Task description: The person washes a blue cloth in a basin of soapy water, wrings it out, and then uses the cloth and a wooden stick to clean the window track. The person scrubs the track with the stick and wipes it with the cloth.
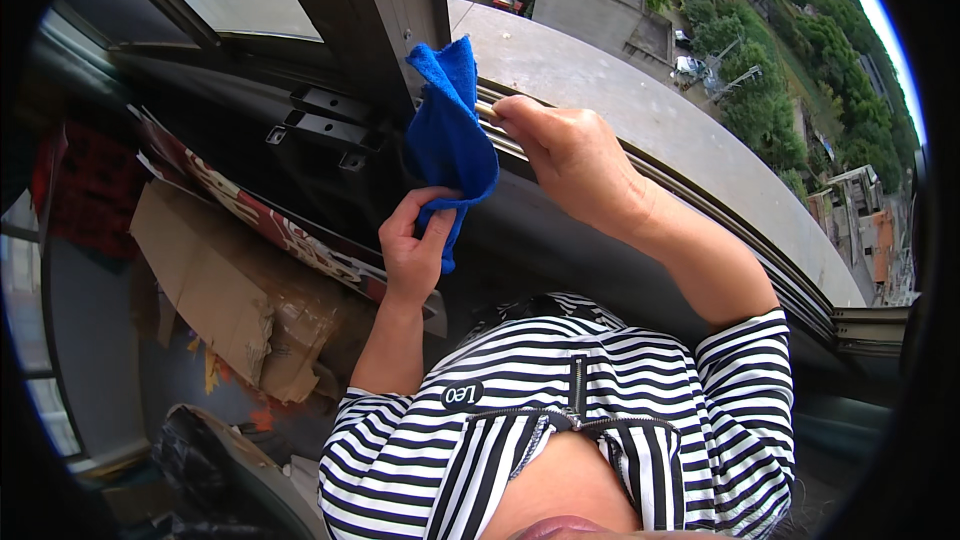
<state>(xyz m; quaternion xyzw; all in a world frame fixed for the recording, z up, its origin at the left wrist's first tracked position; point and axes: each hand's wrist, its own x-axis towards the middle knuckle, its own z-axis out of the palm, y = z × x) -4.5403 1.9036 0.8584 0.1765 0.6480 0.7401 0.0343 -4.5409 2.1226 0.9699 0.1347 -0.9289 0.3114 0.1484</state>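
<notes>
My left hand (416,240) pinches the lower part of a blue cloth (454,135) between thumb and fingers. The cloth hangs in folds beside the window frame post (409,0), over the near end of the sliding window track (667,180). A thin, light-coloured stick (486,111) is gripped in the fingertips of my right hand (577,157). Its far end goes out of sight at the cloth's right edge, so I cannot tell whether it touches the track. My right hand is just above the metal rails.
Outside the track runs a pale ledge (600,82), with buildings and trees far below. Black metal brackets (330,124) stand left of the cloth. Flattened cardboard (217,277) and a printed board (262,217) lean at the left. A black plastic bag (202,457) lies lower left.
</notes>
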